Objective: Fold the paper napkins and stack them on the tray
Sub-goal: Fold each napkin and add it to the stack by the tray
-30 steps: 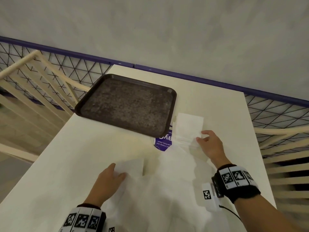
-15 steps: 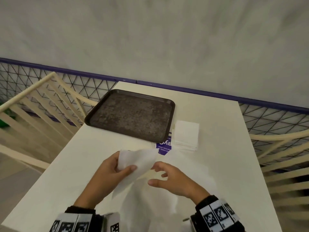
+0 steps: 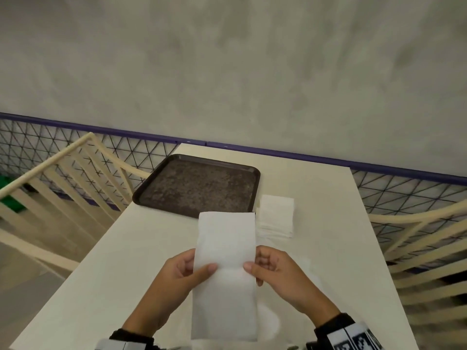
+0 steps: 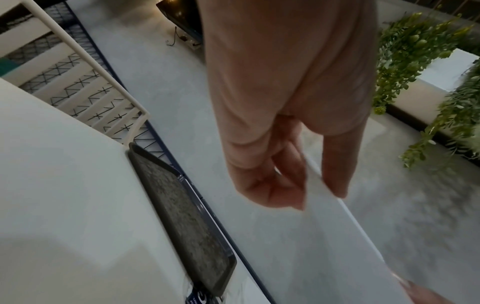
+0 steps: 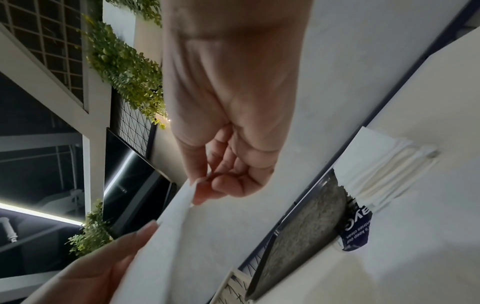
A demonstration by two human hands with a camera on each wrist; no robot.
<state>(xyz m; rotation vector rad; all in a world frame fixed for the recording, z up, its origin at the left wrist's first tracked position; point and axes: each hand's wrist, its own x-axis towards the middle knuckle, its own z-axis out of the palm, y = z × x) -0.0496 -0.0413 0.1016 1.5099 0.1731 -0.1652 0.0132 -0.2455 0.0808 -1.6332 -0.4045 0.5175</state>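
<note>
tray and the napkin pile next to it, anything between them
In the right wrist view a torn blue printed wrapper lies between the tray and the napkin pile; the held napkin hides it overhead.

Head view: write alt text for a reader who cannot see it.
Two hands, left hand and right hand, hold a long white paper napkin by its side edges above a white table. Beyond it lie a dark tray and, to its right, a napkin stack.

I see my left hand (image 3: 177, 276) and right hand (image 3: 275, 271) raised side by side, thumbs on top, each pinching the napkin (image 3: 225, 274).
</note>
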